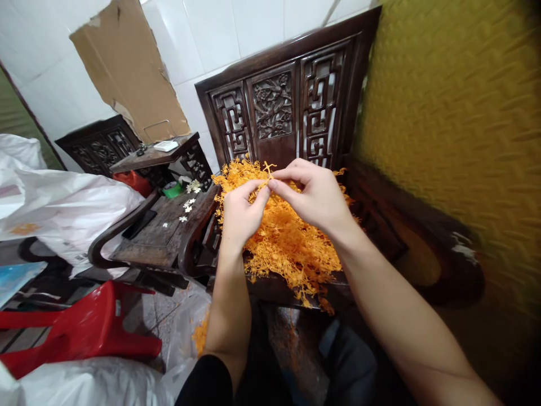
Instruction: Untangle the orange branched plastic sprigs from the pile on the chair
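Note:
A heap of small orange plastic sprigs (283, 242) covers the seat of a dark carved wooden chair (279, 107). Above the heap, my left hand (240, 211) and my right hand (315, 194) meet fingertip to fingertip. Together they pinch one thin orange sprig (266, 169) that pokes up between them. Both forearms reach in from the bottom of the view.
A second dark wooden chair (160, 231) at the left carries a few small white flower pieces (188, 203). White plastic bags (63, 206) and a red plastic stool (84, 330) lie at the left. A yellow-green textured surface (456, 113) fills the right. Cardboard (131, 67) leans on the tiled wall.

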{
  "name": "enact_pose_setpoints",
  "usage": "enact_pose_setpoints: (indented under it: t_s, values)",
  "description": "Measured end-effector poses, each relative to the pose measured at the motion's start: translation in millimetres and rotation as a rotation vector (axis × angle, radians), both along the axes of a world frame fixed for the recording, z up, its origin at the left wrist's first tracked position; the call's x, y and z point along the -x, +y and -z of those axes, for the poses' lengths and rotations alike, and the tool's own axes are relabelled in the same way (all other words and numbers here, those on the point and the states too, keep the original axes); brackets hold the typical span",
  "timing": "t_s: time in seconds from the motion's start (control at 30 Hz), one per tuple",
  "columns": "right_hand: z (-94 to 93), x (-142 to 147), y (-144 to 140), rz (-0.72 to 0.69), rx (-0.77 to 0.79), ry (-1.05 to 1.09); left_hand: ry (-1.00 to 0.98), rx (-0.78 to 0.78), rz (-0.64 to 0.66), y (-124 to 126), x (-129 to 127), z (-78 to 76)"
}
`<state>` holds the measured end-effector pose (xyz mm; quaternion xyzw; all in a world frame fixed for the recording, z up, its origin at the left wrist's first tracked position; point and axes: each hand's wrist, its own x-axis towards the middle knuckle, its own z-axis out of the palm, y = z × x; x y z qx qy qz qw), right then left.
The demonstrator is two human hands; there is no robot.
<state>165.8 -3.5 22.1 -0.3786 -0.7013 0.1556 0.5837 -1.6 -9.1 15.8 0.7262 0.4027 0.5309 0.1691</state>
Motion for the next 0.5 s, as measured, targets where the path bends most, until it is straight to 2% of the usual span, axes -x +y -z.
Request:
enact_pose_setpoints:
  t_s: [0.17, 0.5]
  values:
    - [2.2, 2, 4, 0.030, 0.008, 0.112, 0.025, 0.062, -0.027, -7, -2, -5.6]
    - [16.9, 19, 10, 0.055, 0.013, 0.318, -0.092, 0.277, 0.081, -7, -10, -8.7]
